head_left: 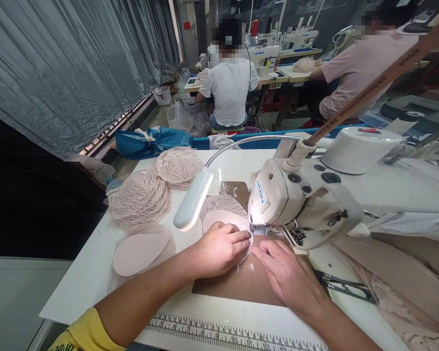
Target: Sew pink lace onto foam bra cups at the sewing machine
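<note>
A pale pink fabric cup piece (223, 220) with a lace layer (229, 205) lies beneath the head of a white sewing machine (274, 192). Close to the needle area, my left hand (221, 247) is closed, its fingers pressed together on the piece and its lace edge. From the other side, my right hand (283, 268) pinches the same edge between thumb and forefinger. The needle itself is hard to make out. Under both hands is a brown sheet (237, 287) on the white table.
Stacked lace pieces (141, 200) and a loose pink oval (141, 253) lie to the left. A lamp (193, 200) hangs over the table. Thread snips (347, 285) and beige fabric (398, 273) are at right, a printed ruler (223, 331) in front. Two people sit beyond.
</note>
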`<state>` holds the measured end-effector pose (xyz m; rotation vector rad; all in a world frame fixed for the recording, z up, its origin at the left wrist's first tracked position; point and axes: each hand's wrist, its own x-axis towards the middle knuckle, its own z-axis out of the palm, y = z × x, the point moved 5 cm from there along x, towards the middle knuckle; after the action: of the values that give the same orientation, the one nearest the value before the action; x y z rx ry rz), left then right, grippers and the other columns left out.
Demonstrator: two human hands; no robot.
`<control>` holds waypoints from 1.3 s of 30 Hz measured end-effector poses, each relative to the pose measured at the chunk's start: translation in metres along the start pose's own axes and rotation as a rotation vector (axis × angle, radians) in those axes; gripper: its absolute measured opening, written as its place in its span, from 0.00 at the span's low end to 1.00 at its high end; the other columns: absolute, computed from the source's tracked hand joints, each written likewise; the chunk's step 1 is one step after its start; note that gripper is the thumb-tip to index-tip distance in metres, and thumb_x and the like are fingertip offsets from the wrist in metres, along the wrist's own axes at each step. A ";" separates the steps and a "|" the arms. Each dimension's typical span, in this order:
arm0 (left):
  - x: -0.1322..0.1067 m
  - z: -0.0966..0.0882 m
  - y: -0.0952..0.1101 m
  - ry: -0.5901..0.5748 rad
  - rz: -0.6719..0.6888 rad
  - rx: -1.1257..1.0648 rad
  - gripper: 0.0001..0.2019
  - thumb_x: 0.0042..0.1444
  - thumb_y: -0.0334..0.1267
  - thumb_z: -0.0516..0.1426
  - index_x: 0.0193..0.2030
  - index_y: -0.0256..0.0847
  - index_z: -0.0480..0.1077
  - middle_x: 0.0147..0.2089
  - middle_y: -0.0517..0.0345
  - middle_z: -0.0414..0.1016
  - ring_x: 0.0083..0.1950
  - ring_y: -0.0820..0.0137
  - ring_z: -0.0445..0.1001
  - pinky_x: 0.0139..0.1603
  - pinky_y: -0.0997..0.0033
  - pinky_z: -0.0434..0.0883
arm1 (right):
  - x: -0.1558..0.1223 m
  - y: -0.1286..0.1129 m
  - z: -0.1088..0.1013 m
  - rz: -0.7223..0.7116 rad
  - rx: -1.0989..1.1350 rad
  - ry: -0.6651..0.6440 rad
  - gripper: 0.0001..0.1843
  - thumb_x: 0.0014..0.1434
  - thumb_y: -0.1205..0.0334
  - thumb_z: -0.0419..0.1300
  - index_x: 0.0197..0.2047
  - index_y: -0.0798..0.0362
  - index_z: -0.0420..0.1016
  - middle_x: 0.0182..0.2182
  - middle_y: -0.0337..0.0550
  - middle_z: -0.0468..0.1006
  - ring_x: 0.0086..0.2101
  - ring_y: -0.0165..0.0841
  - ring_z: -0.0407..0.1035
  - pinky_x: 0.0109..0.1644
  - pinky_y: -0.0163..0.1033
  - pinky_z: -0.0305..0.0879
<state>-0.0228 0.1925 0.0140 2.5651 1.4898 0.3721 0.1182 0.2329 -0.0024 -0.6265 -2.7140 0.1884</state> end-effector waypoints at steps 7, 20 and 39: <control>0.003 0.005 0.002 0.020 -0.095 0.073 0.16 0.68 0.38 0.46 0.55 0.36 0.69 0.60 0.52 0.69 0.51 0.63 0.67 0.48 0.61 0.65 | 0.002 0.003 0.000 0.037 -0.076 0.019 0.19 0.56 0.76 0.48 0.43 0.51 0.75 0.30 0.41 0.72 0.31 0.34 0.62 0.32 0.38 0.53; -0.001 -0.011 -0.002 -0.069 -0.068 -0.009 0.18 0.62 0.38 0.51 0.57 0.35 0.66 0.62 0.46 0.65 0.54 0.58 0.66 0.52 0.58 0.67 | 0.004 0.009 0.002 0.076 -0.187 0.120 0.19 0.61 0.72 0.49 0.49 0.53 0.77 0.39 0.46 0.78 0.32 0.35 0.68 0.37 0.40 0.60; -0.008 -0.019 -0.015 -0.121 -0.038 -0.192 0.12 0.52 0.28 0.56 0.44 0.39 0.66 0.46 0.52 0.73 0.50 0.62 0.70 0.53 0.63 0.65 | 0.015 -0.002 0.006 0.105 0.181 0.075 0.13 0.65 0.65 0.48 0.35 0.52 0.73 0.31 0.41 0.74 0.28 0.30 0.70 0.32 0.34 0.65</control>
<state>-0.0446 0.1926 0.0276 2.3631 1.3862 0.3306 0.1025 0.2376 -0.0030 -0.7070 -2.5575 0.4234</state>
